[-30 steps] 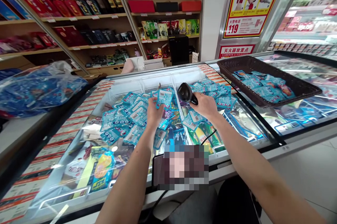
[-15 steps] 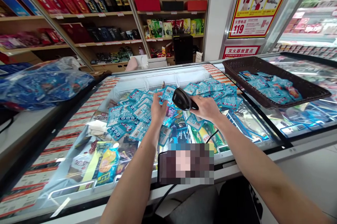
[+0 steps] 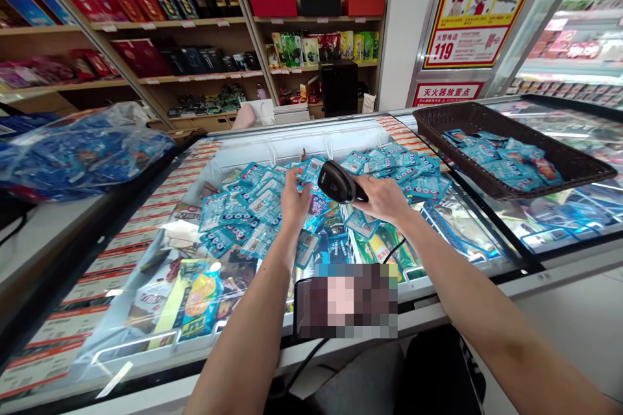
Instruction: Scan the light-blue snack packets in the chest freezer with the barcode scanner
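My right hand is wrapped round the handle of a black barcode scanner, whose head points left toward my other hand. Between the fingers and thumb of my left hand is the edge of a small blue snack packet, its barcode side turned up. The scanner head hangs right beside this packet and hides part of it. Many similar blue packets lie spread on the glass freezer top around both hands. A cable runs down from beneath my right wrist.
A brown woven basket with blue packets stands at the right. A clear plastic bag of blue packets lies at the left. Near the front edge rests a dark device with a blurred screen. Shelves of goods line the back.
Almost nothing differs. The view has shifted slightly; both hands, the packet and the scanner keep nearly the same positions.
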### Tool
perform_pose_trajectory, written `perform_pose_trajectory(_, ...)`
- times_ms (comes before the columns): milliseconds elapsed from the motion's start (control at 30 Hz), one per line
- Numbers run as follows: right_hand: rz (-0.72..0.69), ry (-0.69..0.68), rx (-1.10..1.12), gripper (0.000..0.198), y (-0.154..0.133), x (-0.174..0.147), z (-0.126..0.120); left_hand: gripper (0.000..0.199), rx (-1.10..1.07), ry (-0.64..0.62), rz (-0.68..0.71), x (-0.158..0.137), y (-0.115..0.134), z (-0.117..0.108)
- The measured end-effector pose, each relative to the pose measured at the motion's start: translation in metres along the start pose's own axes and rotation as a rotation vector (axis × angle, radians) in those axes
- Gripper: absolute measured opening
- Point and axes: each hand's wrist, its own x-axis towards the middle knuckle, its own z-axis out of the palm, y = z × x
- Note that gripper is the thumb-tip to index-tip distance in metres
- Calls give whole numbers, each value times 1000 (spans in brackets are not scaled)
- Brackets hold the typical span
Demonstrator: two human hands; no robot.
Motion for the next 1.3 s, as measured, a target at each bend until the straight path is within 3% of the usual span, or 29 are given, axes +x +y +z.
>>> perform_pose_trajectory(500,-7,-16,-8,40,-1,1,-2,34,46,-5,0,-1,2,0)
perform_pose_trajectory(700,151,38,-33,36,3,0,-3,40,120,39,-12,-2,7,-4)
perform_pose_trajectory(867,294,34,-49,36,8,2,-4,40,282,75,66,4,4,-14)
perform_pose_trajectory(1100,322,40,-55,35,10,2,-1,48,516,112,66,2,1,-26)
perform_pose_trajectory(1200,320,47,-58,35,10,2,-1,42,564,31,175,-1,11,-25)
perform_pose_trajectory(1300,332,54,-51,34,10,1,-2,31,561,-183,338,-2,17,-20)
